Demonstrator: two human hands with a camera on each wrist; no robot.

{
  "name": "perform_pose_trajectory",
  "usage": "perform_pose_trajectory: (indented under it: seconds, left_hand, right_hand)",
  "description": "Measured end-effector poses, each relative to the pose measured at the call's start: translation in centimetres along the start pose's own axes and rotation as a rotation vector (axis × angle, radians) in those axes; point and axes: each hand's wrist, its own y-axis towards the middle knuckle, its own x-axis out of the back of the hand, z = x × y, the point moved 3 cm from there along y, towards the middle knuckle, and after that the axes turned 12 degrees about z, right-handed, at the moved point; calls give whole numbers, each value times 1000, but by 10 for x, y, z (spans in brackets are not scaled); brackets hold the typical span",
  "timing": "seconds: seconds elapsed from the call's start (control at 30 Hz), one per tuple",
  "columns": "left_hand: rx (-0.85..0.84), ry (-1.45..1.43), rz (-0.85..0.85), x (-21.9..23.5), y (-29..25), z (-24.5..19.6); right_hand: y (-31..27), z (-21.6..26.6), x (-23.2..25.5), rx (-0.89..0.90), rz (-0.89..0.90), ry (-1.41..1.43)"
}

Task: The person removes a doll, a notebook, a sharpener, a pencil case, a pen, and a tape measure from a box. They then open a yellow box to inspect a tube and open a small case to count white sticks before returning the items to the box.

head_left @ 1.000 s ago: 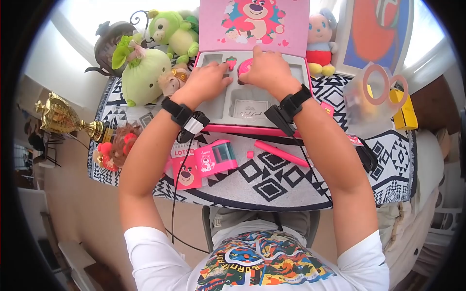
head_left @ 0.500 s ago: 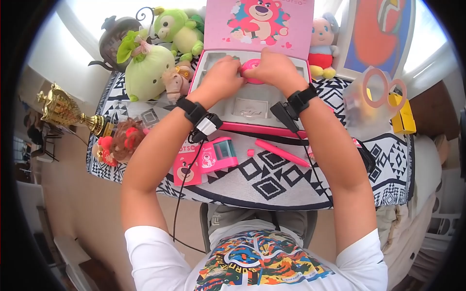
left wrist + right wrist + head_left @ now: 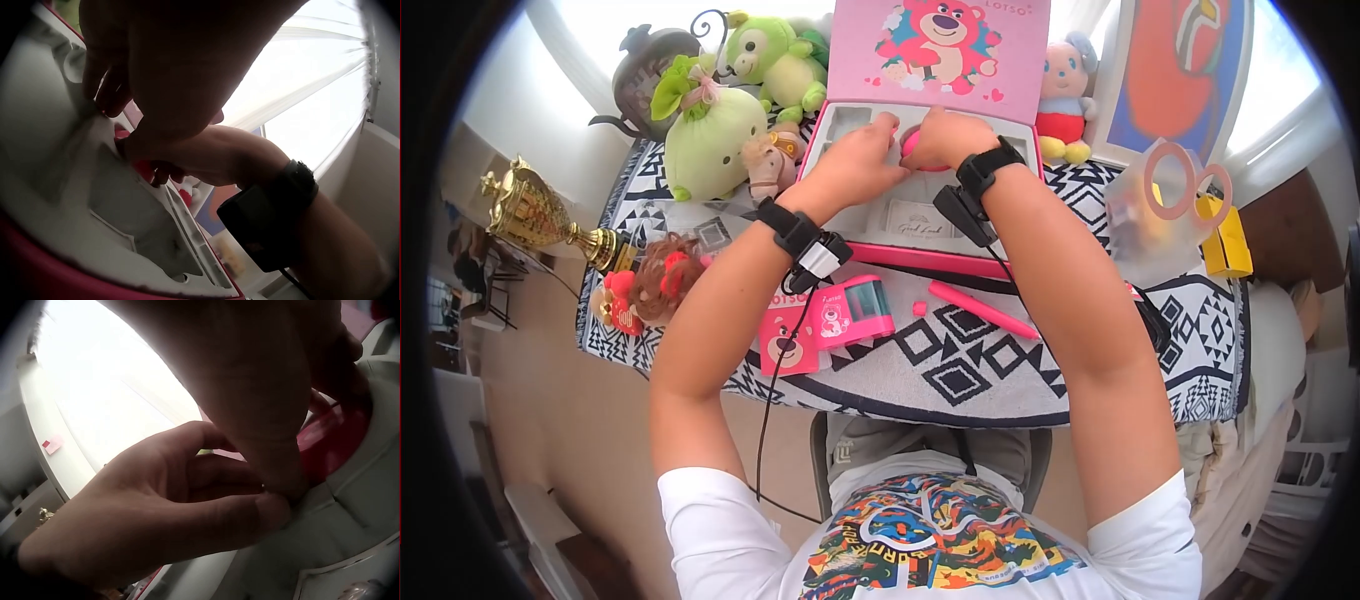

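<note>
Pink round piece (image 3: 331,444) lies flat, right hand (image 3: 955,142) gripping.

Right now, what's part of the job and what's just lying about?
In the job:
pink box, open
grey tray inside it
round pink thing, being handled
booklet and case, probably: same bear as the box
pink stick, maybe, by colour

Lying about, it seems:
trophy
plush toys
yellow box
framed picture

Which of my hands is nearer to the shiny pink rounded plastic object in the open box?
Right. Your right hand is over the pink object, gripping it; your left hand is beside it, to its left, contact unclear.
</note>
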Motion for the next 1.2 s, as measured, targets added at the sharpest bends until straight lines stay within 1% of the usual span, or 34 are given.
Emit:
perform_pose_trajectory:
  seconds: [0.07, 0.13, 0.17, 0.23, 0.27, 0.4, 0.47, 0.6, 0.67, 0.7, 0.77, 0.8, 0.87, 0.9, 0.97, 1.07, 1.1, 1.17, 1.2]
  left_hand:
    - [0, 5, -11, 1, -6, -6]
    - [5, 32, 7, -5, -7, -4]
    - [8, 59, 29, -9, -8, -2]
    - [-19, 113, 23, -15, -9, -1]
    - [-42, 165, 26, -18, -10, -1]
    - [-69, 169, -9, -21, -12, -5]
    - [-50, 174, 4, -22, -11, -5]
    - [-59, 187, -4, -22, -12, -5]
    - [-55, 173, -22, -20, -13, -9]
    - [-58, 173, -22, -20, -12, -11]
    - [-17, 182, -17, -17, -14, -18]
    - [-17, 183, -20, -17, -13, -18]
    - [-49, 183, -52, -18, -13, -17]
    - [-49, 184, -55, -19, -12, -15]
    - [-101, 200, -102, -21, -13, -12]
    - [-117, 183, -102, -22, -13, -8]
    - [-115, 183, -102, -22, -14, -6]
    - [-81, 114, -67, -24, -13, -3]
    - [-78, 111, -66, -26, -15, -2]
  right_hand:
    - [4, -1, -3, -28, 16, 16]
    - [4, 0, -8, -46, -79, 12]
    - [4, 0, -11, -46, -83, 10]
    - [0, -1, -13, -90, -211, 7]
    - [-3, -1, -15, -70, -225, 37]
    - [-14, -2, -20, -63, -286, 93]
    - [-17, -3, -23, -54, -379, 112]
    - [-19, -4, -26, -29, -409, 113]
    - [-21, -6, -27, 14, -468, 112]
    - [-21, -8, -29, 12, -470, 112]
    - [-26, -7, -30, 49, -585, 94]
    - [-26, -8, -29, 51, -586, 93]
    - [-30, -8, -27, 22, -511, 111]
    - [-31, -7, -24, 24, -513, 110]
    - [-29, -10, -24, -53, -441, 239]
    - [-22, -13, -26, -64, -420, 299]
    - [-20, -14, -29, -62, -419, 298]
    - [-22, -15, -30, 9, -499, 169]
    - [-22, -17, -33, 9, -495, 168]
